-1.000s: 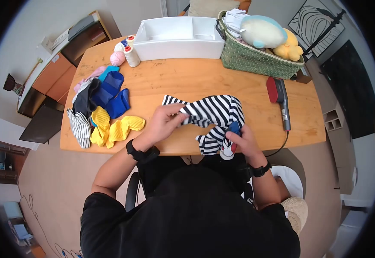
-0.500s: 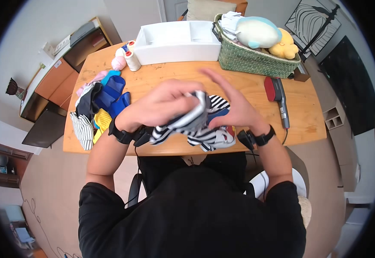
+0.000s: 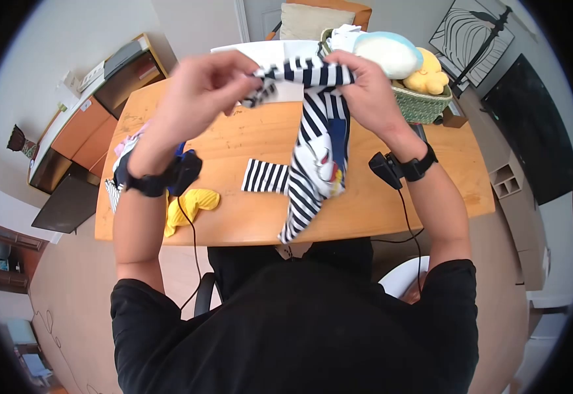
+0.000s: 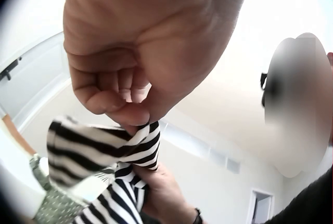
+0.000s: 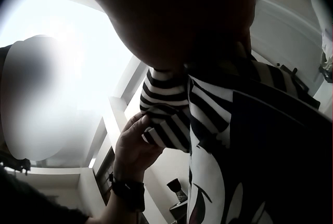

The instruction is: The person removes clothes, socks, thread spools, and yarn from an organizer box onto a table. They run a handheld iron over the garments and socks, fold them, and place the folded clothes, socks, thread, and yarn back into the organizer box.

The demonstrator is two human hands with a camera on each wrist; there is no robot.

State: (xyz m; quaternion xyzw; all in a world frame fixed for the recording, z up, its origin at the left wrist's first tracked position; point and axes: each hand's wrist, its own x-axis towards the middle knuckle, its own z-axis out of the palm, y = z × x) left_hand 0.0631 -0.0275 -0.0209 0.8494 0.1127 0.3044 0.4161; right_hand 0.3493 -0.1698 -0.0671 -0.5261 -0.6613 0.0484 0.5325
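Observation:
A black-and-white striped garment [image 3: 311,131] with a printed cartoon figure and a dark blue patch hangs from both hands above the table, its lower end by the front edge. The left hand [image 3: 198,92] pinches one striped end between thumb and fingers; the left wrist view shows the same pinch on the cloth [image 4: 140,146]. The right hand [image 3: 372,92] grips the garment near its upper right part. In the right wrist view the right hand [image 5: 192,16] is dark above the striped cloth [image 5: 208,104]. A striped part [image 3: 265,176] of the garment spreads left, low over the table.
Yellow cloth [image 3: 193,203] lies at the table's front left, with other clothes partly hidden behind the left forearm. A white divided box [image 3: 286,92] stands at the back beside a green basket [image 3: 424,108] holding a blue-and-white plush [image 3: 388,54] and a yellow plush [image 3: 425,72].
Both hands have risen and moved toward the back of the table, lifting the bunched garment so that it hangs down. The right hand, spread half a second ago, now grips the cloth.

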